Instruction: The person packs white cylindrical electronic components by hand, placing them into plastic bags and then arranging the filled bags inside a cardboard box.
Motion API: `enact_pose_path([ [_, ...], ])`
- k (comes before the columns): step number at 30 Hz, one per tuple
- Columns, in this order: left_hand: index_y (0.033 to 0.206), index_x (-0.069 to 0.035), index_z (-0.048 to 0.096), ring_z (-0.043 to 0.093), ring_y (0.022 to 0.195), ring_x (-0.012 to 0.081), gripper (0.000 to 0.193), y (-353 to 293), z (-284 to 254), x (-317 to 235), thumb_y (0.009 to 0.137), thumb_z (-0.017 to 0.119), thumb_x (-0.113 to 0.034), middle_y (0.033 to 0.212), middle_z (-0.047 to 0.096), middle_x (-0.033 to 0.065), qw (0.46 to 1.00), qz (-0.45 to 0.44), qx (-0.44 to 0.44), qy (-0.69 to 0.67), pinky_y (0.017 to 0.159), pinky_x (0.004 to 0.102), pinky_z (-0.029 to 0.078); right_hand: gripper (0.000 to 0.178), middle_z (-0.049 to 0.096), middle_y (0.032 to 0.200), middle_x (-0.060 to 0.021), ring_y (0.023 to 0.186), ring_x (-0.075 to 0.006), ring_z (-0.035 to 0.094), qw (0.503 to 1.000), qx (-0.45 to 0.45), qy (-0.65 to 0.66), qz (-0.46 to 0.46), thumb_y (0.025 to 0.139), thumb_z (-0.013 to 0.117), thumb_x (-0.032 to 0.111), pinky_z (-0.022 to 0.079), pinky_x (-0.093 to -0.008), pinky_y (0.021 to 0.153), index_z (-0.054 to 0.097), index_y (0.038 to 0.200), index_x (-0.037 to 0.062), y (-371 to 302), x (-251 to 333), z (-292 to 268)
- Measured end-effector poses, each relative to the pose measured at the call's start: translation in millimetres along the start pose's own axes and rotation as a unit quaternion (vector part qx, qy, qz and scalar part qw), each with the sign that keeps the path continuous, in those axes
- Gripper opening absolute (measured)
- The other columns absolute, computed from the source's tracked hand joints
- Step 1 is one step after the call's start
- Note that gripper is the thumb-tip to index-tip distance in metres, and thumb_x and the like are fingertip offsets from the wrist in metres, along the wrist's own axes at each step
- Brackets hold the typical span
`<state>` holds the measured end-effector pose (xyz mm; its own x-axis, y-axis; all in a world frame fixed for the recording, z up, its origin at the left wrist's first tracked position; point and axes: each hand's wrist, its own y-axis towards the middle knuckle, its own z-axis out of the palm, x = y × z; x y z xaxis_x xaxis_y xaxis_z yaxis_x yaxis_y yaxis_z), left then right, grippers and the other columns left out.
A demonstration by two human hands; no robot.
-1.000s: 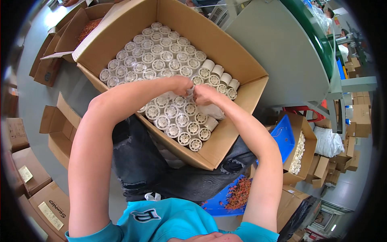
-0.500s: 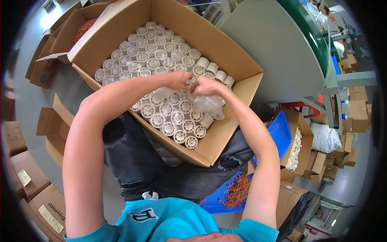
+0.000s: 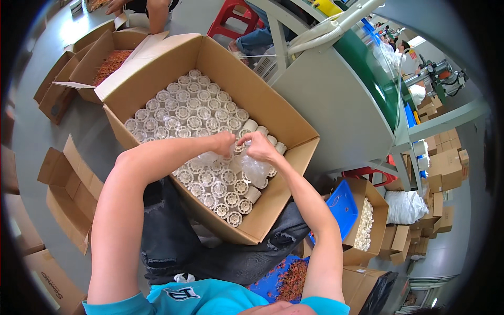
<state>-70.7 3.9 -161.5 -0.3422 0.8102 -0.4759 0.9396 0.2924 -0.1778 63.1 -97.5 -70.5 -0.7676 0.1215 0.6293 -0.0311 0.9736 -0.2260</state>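
Observation:
Over a large open cardboard box point(image 3: 273, 118), my two hands work close together. My left hand point(image 3: 224, 144) is closed, with clear plastic film point(image 3: 209, 158) bunched beneath it. A crumpled clear plastic bag point(image 3: 254, 170) hangs under my right hand point(image 3: 259, 147), whose fingers are bent in a pinch on it. Whether both pieces of plastic are one bag, I cannot tell. Below them, rows of white round parts with spoked, slotted ends point(image 3: 182, 113) fill the box. Several white cylinders point(image 3: 252, 195) lie along its right side, and my hands hide some parts.
A grey machine panel point(image 3: 325, 89) stands beyond the box on the right. Orange-red small pieces fill a carton point(image 3: 113, 65) at the far left. An open carton point(image 3: 73, 189) sits on the left. To the right are a blue tray point(image 3: 344, 210) and a carton of cream pieces point(image 3: 364, 226).
The view has shifted, so the box sits lower and more to the left. My hands have drawn slightly apart, and the plastic still hangs beneath them.

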Motion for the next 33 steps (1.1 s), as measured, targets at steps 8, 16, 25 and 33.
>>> enact_pose_path([
  [8,0.074,0.002,0.064,0.062,0.079,0.0387,0.019,-3.2,-18.6,-7.8,0.065,0.059,-0.013,0.08,0.063,0.0229,0.995,-0.017,-0.101,-0.003,0.071,0.0426,0.05,0.037,0.067,0.078,-0.0144,0.076,-0.0316,0.064,0.995,0.048,-0.086,-0.029,0.06,0.044,-0.004,0.051,-0.0373,0.07,0.069,0.086,0.0044,-16.4,15.0,9.8],
  [16,0.099,-0.004,0.062,0.062,0.088,0.0341,0.035,-54.8,-43.5,-0.3,0.069,0.068,-0.02,0.089,0.064,0.0187,0.994,0.061,0.086,0.019,0.074,0.0426,0.05,0.028,0.065,0.086,-0.0209,0.084,-0.0358,0.062,0.955,0.179,-0.237,0.026,0.068,0.054,0.017,0.05,-0.0437,0.073,0.067,0.09,0.0068,-15.0,26.5,42.8],
  [25,0.097,-0.008,0.066,0.062,0.091,0.0319,0.039,-47.4,-5.7,-0.5,0.065,0.076,-0.029,0.094,0.065,0.0142,0.979,0.079,0.18,0.053,0.074,0.0411,0.05,0.014,0.063,0.071,-0.0202,0.072,-0.0358,0.063,0.939,0.149,-0.3,-0.083,0.064,0.06,0.014,0.051,-0.0443,0.062,0.064,0.068,0.0012,-11.6,12.0,75.5],
  [33,0.094,-0.004,0.065,0.061,0.09,0.0328,0.03,-47.3,-13.2,-11.5,0.07,0.07,-0.022,0.104,0.06,0.014,0.973,0.094,0.196,0.081,0.075,0.0415,0.05,0.01,0.063,0.07,-0.0181,0.069,-0.0356,0.063,0.934,0.134,-0.311,-0.11,0.065,0.057,0.01,0.051,-0.0438,0.062,0.064,0.068,0.003,-14.6,3.0,77.7],
])
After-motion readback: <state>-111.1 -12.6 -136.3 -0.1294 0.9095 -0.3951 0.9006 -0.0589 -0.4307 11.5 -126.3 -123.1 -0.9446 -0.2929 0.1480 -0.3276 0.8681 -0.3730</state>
